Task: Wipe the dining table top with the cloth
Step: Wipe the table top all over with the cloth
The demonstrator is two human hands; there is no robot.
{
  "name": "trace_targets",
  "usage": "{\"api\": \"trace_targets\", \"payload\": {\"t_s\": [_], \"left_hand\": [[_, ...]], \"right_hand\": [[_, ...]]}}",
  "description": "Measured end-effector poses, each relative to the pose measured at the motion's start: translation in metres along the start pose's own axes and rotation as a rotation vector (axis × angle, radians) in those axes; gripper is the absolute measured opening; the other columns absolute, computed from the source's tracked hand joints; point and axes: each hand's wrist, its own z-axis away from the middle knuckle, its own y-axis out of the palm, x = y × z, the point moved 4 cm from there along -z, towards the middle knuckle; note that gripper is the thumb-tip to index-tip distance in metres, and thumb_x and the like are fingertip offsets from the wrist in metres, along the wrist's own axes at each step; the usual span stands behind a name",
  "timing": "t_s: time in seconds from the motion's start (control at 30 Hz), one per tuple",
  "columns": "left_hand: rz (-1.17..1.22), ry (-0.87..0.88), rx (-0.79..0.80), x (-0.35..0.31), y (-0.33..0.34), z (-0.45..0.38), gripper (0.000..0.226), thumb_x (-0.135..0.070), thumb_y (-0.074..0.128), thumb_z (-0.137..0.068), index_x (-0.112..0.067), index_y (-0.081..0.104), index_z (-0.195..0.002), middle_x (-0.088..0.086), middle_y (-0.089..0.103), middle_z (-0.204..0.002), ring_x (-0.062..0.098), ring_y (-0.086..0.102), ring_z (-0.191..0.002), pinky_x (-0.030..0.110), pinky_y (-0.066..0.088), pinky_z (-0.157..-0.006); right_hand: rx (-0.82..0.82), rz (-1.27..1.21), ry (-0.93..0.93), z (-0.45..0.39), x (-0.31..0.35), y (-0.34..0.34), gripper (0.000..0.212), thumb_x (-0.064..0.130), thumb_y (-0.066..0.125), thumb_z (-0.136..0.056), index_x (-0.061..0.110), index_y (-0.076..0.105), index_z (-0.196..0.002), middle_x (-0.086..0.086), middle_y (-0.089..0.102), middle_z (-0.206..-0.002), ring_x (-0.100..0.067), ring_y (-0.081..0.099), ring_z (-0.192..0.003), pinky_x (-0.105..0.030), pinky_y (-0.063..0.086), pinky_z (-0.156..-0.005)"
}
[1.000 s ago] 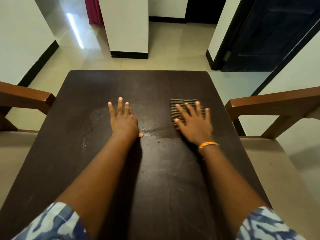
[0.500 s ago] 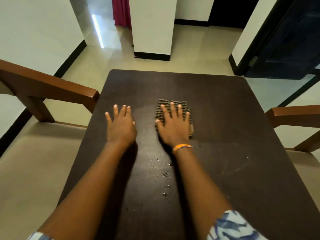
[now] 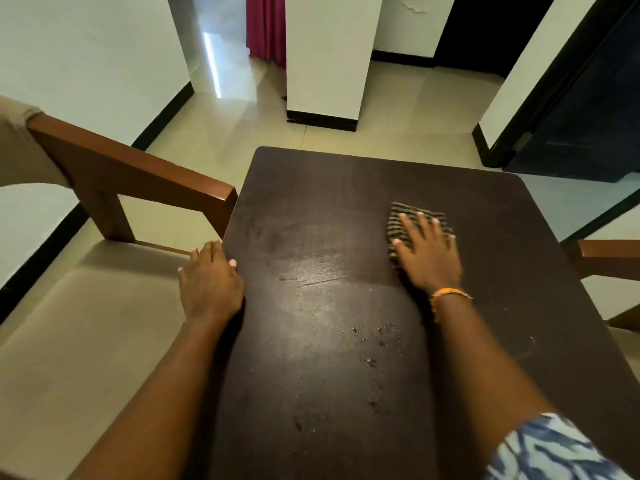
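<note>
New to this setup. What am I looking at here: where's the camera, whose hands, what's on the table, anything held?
There is no robot: a person wears one wide-angle camera on the head, looking forward and down, so the arms reach in from the bottom. The right hand, with an orange wristband, lies flat with spread fingers on a striped cloth, pressing it to the dark dining table; it is not gripped. The left hand rests empty at the table's left edge. Water droplets sit on the top nearer the person. A wooden chair stands at the left side.
</note>
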Motion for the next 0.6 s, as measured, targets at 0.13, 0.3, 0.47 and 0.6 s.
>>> {"api": "trace_targets", "payload": {"t_s": [0.13, 0.3, 0.47, 0.6], "left_hand": [[0.206, 0.025, -0.067, 0.014, 0.008, -0.005, 0.041, -0.028, 0.032, -0.098, -0.008, 0.046, -0.132, 0.015, 0.056, -0.128, 0.033, 0.053, -0.114, 0.047, 0.045, -0.094], [0.398, 0.048, -0.148, 0.025, 0.016, -0.004, 0.041, -0.026, 0.035, -0.099, -0.014, 0.042, -0.137, 0.009, 0.055, -0.133, 0.030, 0.053, -0.117, 0.043, 0.045, -0.094], [0.360, 0.062, -0.178, 0.024, 0.020, -0.008, 0.041, -0.026, 0.035, -0.098, -0.016, 0.042, -0.137, 0.008, 0.056, -0.129, 0.029, 0.057, -0.111, 0.041, 0.047, -0.089], [0.351, 0.081, -0.188, 0.023, 0.019, -0.008, 0.040, -0.022, 0.035, -0.098, -0.014, 0.043, -0.136, 0.008, 0.057, -0.127, 0.028, 0.057, -0.108, 0.037, 0.047, -0.085]], "right_hand": [[0.026, -0.029, 0.154, -0.015, -0.008, -0.004, 0.055, 0.043, 0.031, -0.098, 0.032, 0.015, -0.149, 0.000, 0.007, -0.160, -0.025, 0.001, -0.147, -0.049, 0.001, -0.118], [0.078, -0.045, 0.132, -0.065, 0.039, -0.001, 0.057, 0.046, 0.028, -0.098, 0.031, 0.011, -0.150, -0.001, 0.001, -0.161, -0.026, -0.003, -0.147, -0.050, -0.003, -0.118], [0.048, -0.041, 0.021, -0.105, 0.121, 0.018, 0.056, 0.044, 0.030, -0.098, 0.030, 0.013, -0.150, -0.002, 0.004, -0.160, -0.028, -0.001, -0.147, -0.052, -0.002, -0.118], [0.050, -0.026, -0.231, -0.094, 0.224, 0.047, 0.056, 0.044, 0.030, -0.097, 0.029, 0.016, -0.149, -0.002, 0.009, -0.160, -0.028, 0.002, -0.147, -0.052, -0.003, -0.117]]}}
